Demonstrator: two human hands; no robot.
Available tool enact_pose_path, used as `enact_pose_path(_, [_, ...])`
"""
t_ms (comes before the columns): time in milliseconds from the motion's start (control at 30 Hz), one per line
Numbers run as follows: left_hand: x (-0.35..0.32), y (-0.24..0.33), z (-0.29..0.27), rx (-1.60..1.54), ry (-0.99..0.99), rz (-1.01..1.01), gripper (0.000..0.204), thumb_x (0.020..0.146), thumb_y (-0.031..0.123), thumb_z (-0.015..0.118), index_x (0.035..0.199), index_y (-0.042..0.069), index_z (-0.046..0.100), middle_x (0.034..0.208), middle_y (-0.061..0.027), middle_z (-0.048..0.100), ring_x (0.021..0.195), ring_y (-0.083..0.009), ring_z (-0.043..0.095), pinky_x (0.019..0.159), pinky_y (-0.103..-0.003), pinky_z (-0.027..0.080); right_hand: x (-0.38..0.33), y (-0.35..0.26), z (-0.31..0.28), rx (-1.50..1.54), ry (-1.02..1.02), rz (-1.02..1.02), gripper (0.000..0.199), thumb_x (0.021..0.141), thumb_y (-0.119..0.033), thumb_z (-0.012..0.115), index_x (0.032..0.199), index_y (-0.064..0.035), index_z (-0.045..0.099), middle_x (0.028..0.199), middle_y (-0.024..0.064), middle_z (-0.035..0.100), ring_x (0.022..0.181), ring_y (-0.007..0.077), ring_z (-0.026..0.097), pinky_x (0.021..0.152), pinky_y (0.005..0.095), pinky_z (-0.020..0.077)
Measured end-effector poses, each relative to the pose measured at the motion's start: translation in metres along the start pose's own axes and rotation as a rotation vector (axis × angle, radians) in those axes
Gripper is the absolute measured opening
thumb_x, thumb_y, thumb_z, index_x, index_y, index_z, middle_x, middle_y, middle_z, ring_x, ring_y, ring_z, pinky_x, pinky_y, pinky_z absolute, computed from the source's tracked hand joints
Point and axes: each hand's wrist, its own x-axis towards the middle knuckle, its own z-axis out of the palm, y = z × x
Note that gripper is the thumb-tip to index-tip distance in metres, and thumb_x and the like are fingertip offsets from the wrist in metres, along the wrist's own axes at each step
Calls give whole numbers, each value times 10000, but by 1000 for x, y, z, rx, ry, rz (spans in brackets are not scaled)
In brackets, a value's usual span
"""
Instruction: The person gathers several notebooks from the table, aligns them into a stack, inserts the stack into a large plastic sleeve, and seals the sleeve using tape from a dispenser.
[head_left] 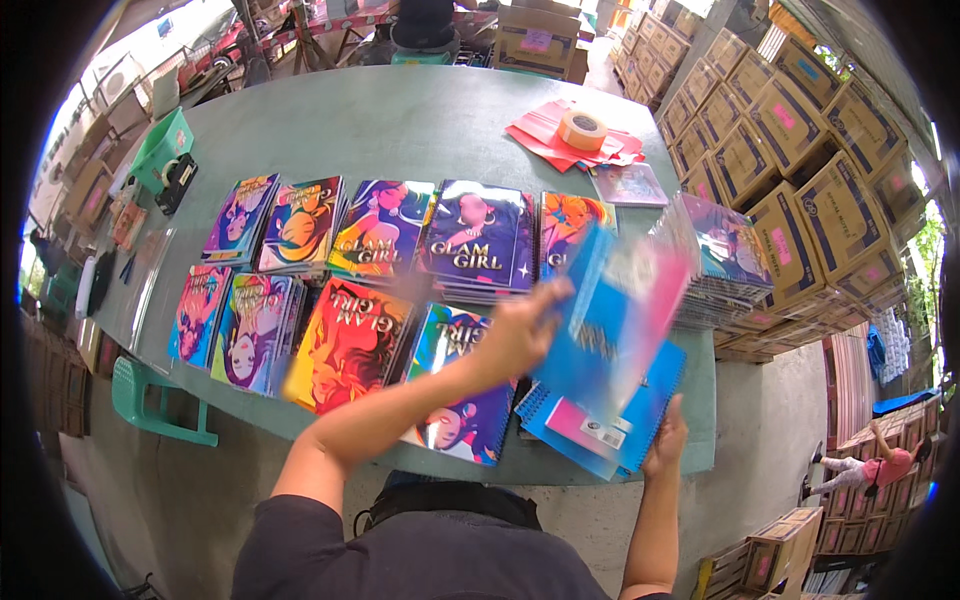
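Observation:
My left hand (530, 328) is closed on the left edge of a blue notebook (580, 335), which is raised, tilted and smeared by motion; a pink panel blurs beside it. Beneath it lie blue spiral notebooks (655, 385) with a pink and white label showing. The fingers of my right hand (668, 440) wrap round their right edge, near the table's front. Left of these, two rows of spiral notebook stacks with colourful illustrated covers cover the table, among them a yellow-red stack (345, 345) and a purple stack (475, 235). My left forearm passes over the front row.
A tape roll (582, 130) sits on red sheets (540, 130) at the back right of the green table (350, 110). Plastic-wrapped notebooks (730, 245) stand at the right edge. A tape dispenser (176, 183), green basket (160, 150) and stool (150, 400) are left. Cartons (790, 120) rise right.

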Motion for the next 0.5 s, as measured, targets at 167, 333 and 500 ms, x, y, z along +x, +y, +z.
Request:
enact_pose_path(167, [-113, 38, -24, 858, -494, 281, 551, 806, 300, 634, 1288, 95, 460, 1193, -204, 541, 1169, -312, 494, 985, -439, 362, 2, 4, -8, -414, -11, -17, 568, 771, -142, 697, 1238, 36, 426, 1108, 177, 556, 939, 260, 610, 771, 357, 544])
enact_pose_path(333, [-130, 75, -83, 811, -608, 302, 262, 812, 128, 563, 1066, 69, 588, 974, -105, 633, 988, -248, 606, 929, -393, 403, -2, 1, -15, -537, -147, -19, 570, 783, -153, 685, 1248, 35, 413, 1092, 162, 556, 942, 243, 602, 757, 344, 541])
enact_pose_path(500, [1, 131, -59, 637, 76, 560, 240, 819, 284, 649, 917, 67, 614, 561, -42, 525, 482, -220, 553, 420, -352, 399, -6, -8, -20, -408, -157, -21, 542, 808, -183, 668, 1251, 20, 430, 1115, 144, 557, 1006, 254, 576, 830, 370, 505])
